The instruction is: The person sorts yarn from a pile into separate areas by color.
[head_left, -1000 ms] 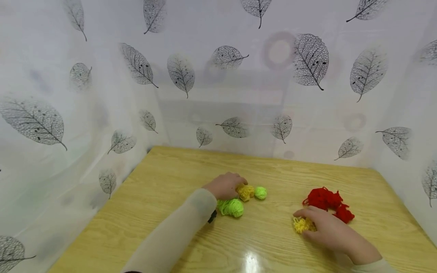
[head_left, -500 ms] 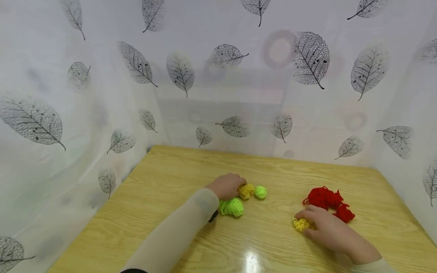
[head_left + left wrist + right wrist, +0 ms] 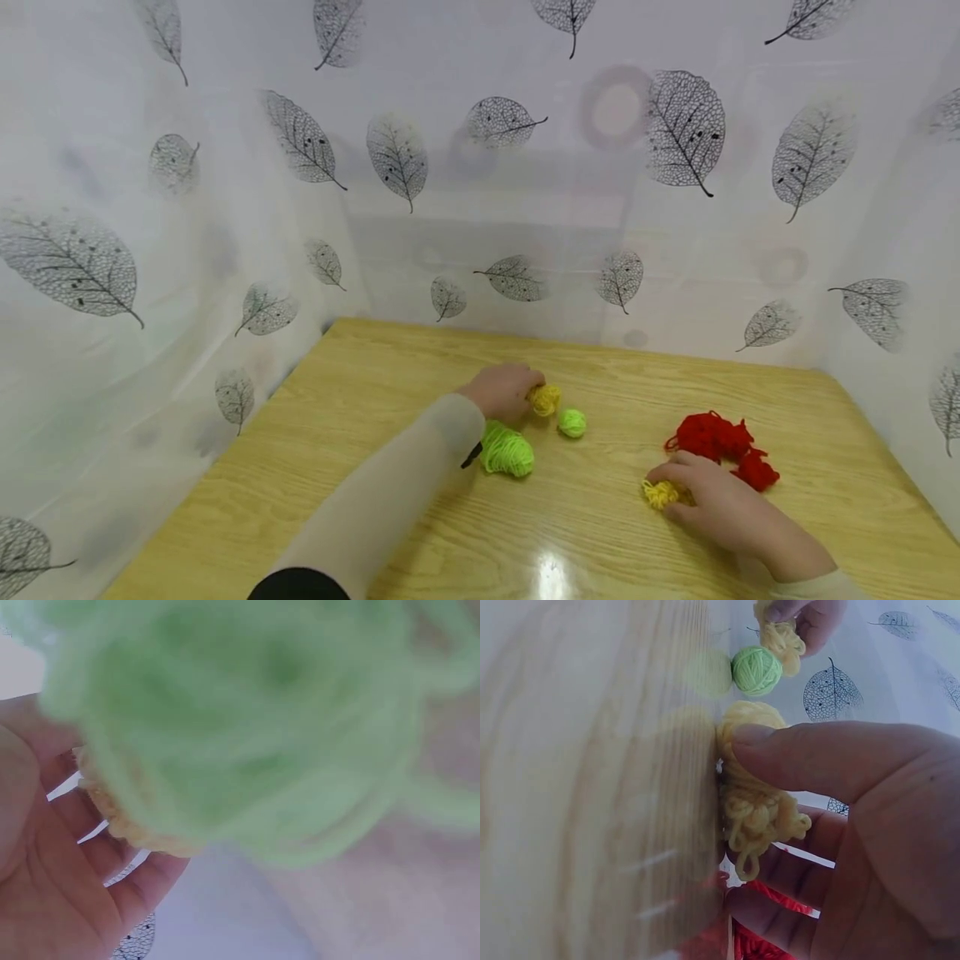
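My left hand (image 3: 504,392) grips a yellow yarn ball (image 3: 545,400) near the table's middle. In the right wrist view this yarn stands a little off the tabletop. Just in front of that hand lies a large lime-green yarn ball (image 3: 507,450), and a small green yarn ball (image 3: 572,423) sits to its right. Blurred green yarn (image 3: 240,735) fills much of the left wrist view, hiding most of the held ball. On the right, my right hand (image 3: 723,508) holds another yellow yarn bundle (image 3: 757,772) against the table, thumb on one side. Loose loops hang from it.
Red yarn balls (image 3: 705,435) lie just beyond my right hand, with one red clump (image 3: 756,470) nearer the right side. The wooden table (image 3: 420,358) is bordered at the back and sides by a white curtain (image 3: 525,192) with leaf prints.
My left hand has moved up and away with the yellow yarn ball, parting from the small green ball. The right hand stays at its yellow bundle.
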Available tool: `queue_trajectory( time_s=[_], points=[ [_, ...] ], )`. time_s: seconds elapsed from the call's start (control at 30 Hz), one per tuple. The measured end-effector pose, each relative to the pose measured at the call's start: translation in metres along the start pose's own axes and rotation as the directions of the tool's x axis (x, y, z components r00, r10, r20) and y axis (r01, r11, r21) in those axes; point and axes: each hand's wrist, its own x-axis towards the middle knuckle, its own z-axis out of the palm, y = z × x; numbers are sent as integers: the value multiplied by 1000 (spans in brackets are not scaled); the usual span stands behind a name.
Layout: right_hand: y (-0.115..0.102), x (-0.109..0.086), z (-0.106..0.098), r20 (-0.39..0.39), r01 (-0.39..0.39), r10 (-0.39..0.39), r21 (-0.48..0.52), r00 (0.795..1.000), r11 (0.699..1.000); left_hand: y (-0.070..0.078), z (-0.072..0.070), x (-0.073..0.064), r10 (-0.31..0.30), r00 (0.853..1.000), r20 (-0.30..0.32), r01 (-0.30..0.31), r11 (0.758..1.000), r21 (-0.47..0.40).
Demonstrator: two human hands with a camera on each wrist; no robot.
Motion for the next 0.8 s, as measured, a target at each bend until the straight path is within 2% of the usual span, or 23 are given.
queue_trajectory(
  time_s=[0.13,0.33,0.53,0.63,0.8],
  points=[
    [0,-2,-1,-1,2,-2,6,1000,1000,2,-12,11,-1,1000,-10,1,1000,3],
    [3,-2,-1,-1,6,-6,18,1000,1000,1,-24,30,-24,998,-62,26,999,46],
    [7,-2,0,8,-4,3,42,1000,999,5,-26,47,-45,992,-116,58,991,117],
    [8,-1,0,7,-1,1,47,1000,999,5,-23,54,-77,990,-116,93,986,139],
    [8,1,0,0,-2,2,43,1000,999,1,-18,66,-143,985,-94,152,983,104]
  ],
)
